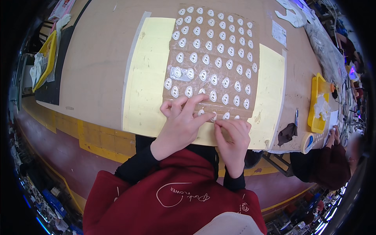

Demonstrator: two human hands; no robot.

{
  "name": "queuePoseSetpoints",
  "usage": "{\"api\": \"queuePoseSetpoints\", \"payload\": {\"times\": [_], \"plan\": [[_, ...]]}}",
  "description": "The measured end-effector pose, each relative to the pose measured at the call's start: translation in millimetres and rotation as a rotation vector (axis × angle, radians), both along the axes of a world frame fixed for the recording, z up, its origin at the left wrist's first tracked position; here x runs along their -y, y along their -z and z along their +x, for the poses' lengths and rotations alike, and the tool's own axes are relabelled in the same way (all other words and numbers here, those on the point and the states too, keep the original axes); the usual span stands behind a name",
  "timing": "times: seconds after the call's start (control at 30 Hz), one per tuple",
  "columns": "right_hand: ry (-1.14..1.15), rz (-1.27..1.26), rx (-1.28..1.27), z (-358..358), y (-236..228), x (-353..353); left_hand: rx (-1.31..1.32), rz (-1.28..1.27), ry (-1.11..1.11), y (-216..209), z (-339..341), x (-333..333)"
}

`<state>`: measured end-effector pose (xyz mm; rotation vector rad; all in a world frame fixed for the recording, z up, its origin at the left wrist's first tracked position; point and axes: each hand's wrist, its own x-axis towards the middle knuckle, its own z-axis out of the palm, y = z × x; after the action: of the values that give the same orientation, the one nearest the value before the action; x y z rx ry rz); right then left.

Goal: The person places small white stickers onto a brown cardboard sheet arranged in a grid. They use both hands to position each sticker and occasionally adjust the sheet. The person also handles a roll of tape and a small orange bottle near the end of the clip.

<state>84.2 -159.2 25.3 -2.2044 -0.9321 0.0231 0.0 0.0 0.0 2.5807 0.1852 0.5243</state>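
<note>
A brown cardboard sheet (239, 94) lies in front of me with rows of small white oval pieces (214, 79), each with dark holes. My left hand (182, 122) rests on its near part, fingers spread over the board and thumb stretched to a white piece (214, 116) in the nearest row. At that piece's near edge, the thumb and index finger of my right hand (234, 137) are pinched together. The fingertips partly cover the piece. Some neighbouring pieces are hidden under my left fingers.
Yellow paper (147, 78) lies under the cardboard. On the right are a dark cloth scrap (287, 133), a pen-like tool (296, 116), a tape roll (307, 142) and a yellow tray (318, 124). Another yellow tray (50, 62) stands at far left. A co-worker (325, 166) sits at right.
</note>
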Motion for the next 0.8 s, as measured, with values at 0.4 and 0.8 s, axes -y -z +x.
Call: {"api": "queuePoseSetpoints", "payload": {"times": [0.4, 0.8], "plan": [[-0.013, -0.062, 0.030, 1.0, -3.3, -6.6, -0.063, 0.029, -0.021, -3.5, 0.4, 0.2], [0.006, -0.017, -0.027, -4.2, -5.4, 0.5, -0.067, -0.133, 0.046, -7.8, -0.1, -6.1]]}}
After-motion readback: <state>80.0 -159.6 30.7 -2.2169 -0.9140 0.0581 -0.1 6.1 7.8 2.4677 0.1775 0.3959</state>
